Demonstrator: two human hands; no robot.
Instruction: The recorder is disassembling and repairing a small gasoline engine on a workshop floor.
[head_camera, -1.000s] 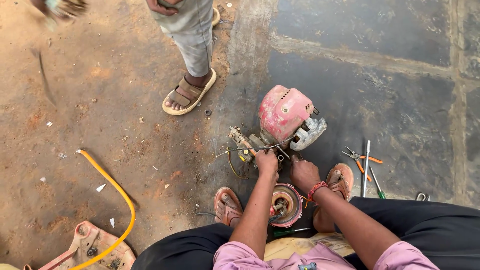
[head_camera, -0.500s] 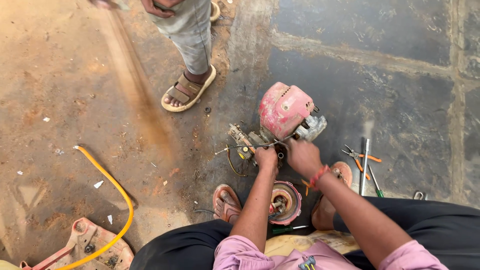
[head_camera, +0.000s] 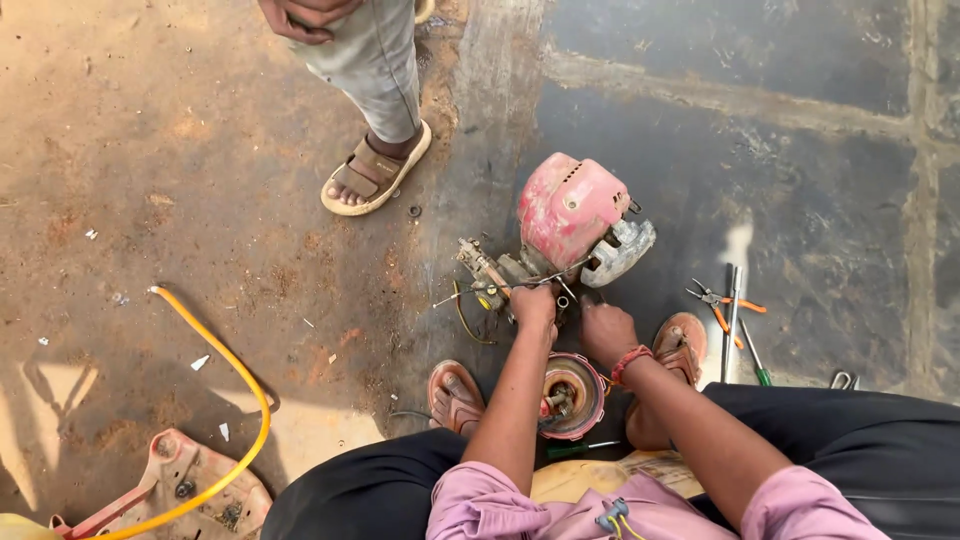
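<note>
Both hands have slid nearer the engine (head_camera: 575, 215): left hand (head_camera: 533, 303) and right hand (head_camera: 606, 332) grip its metal underside; heavy, rigid, probably greasy, best held by the casing.

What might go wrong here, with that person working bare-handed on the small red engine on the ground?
Both bare hands, left hand and right hand, press among the red engine's wires and metal parts, so a cut or pinch seems possible. The loose pliers and the bystander's sandalled foot nearby suggest a tripping risk.
</note>
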